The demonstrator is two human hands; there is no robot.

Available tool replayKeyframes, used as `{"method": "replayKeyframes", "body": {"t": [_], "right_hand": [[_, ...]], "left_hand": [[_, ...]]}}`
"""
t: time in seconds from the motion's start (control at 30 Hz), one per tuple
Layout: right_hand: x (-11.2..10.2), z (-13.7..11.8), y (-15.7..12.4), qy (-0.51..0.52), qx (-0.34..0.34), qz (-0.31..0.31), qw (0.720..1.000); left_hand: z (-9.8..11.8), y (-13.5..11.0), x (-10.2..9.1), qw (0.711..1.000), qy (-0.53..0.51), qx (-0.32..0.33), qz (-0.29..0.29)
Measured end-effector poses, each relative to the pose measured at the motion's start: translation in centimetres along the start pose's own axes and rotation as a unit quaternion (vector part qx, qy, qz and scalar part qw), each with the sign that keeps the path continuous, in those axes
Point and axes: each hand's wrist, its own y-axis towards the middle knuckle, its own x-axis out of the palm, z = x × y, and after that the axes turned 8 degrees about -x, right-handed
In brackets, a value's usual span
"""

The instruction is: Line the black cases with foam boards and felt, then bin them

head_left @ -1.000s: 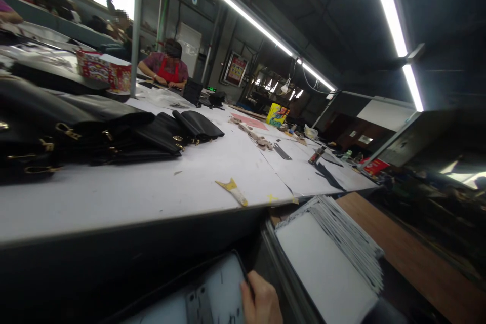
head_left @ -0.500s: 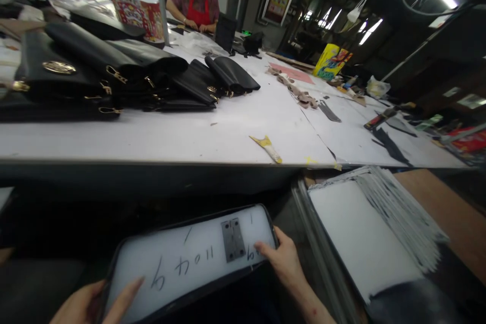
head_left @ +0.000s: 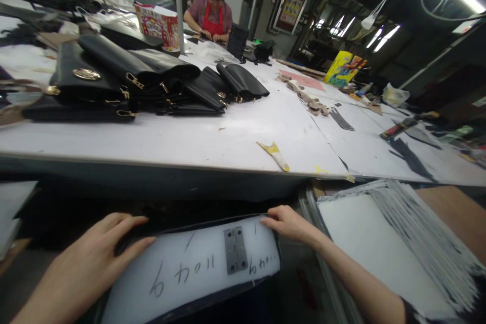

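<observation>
A smooth, milky-white, plastic-looking slab (head_left: 205,243) carries a soft sheen at lower centre, a dull grey metal hinge (head_left: 236,250) set against its face. Glossy black folded leather-like pieces (head_left: 148,66) catch the light at upper left, studded with polished gold-coloured metal fittings (head_left: 87,74). A smooth white worktop (head_left: 182,136) crosses mid-frame. At lower right, matt white stacked sheets (head_left: 372,243) show rough, streaked edges near a brown, wood-like board (head_left: 451,212); a whitish, crinkled plastic bag (head_left: 395,95) sits at right.

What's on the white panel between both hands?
A grey hinge-like plate, nearer the right hand, with handwritten marks on both sides; seen in the head view.
</observation>
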Motion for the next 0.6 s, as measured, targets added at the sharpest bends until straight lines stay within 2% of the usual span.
{"method": "replayKeyframes", "body": {"t": [0.07,0.17,0.23,0.33,0.4,0.47,0.6], "right_hand": [[-1.4,0.0,0.8,-0.024,-0.024,-0.065,0.997],[-2.7,-0.4,2.0,-0.058,-0.057,-0.133,0.988],[-3.2,-0.7,2.5,-0.078,-0.079,-0.16,0.981],[-3.6,-1.0,2.8,-0.103,-0.106,-0.179,0.973],[-3.7,-1.0,2.6,-0.117,-0.118,-0.178,0.97],[-3.8,-1.0,2.4,-0.13,-0.128,-0.172,0.968],[-3.5,-0.6,1.9,-0.158,-0.15,-0.155,0.964]], "left_hand": [[3.3,1.0,-0.8,0.997,0.012,0.07,-0.033],[9.9,1.3,-0.7,0.976,0.015,0.202,-0.085],[14.4,0.8,0.5,0.942,0.004,0.301,-0.147],[19.4,0.0,3.9,0.895,0.012,0.408,-0.181],[21.0,-0.2,6.5,0.888,0.033,0.429,-0.161],[21.5,-0.3,8.6,0.891,0.048,0.432,-0.131],[21.0,-0.7,10.6,0.9,0.048,0.423,-0.091]]}}
